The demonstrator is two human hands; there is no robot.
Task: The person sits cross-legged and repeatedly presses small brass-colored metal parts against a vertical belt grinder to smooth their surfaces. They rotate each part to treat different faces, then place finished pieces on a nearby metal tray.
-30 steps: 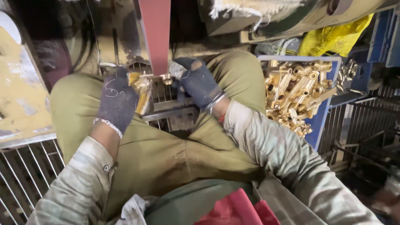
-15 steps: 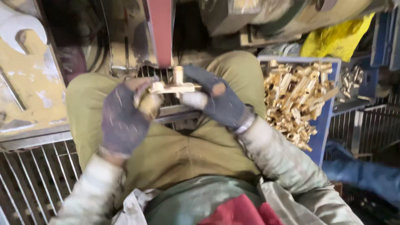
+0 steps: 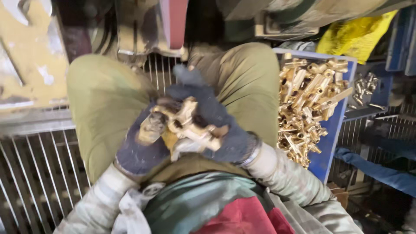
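Both gloved hands close on one branched brass pipe fitting (image 3: 187,125) above the lap: the left hand (image 3: 141,145) cups its end, the right hand (image 3: 214,123) wraps its fingers (image 3: 203,110) over it. If the worn gloves slip, it could fall through the metal floor grating (image 3: 39,173), away from the blue crate of brass fittings (image 3: 333,130).

Dim workshop, metal wire grating (image 3: 39,173) underfoot at left. Red sanding belt (image 3: 174,21) on a machine ahead. Yellow bag (image 3: 355,37) and blue cloth (image 3: 377,167) at right.
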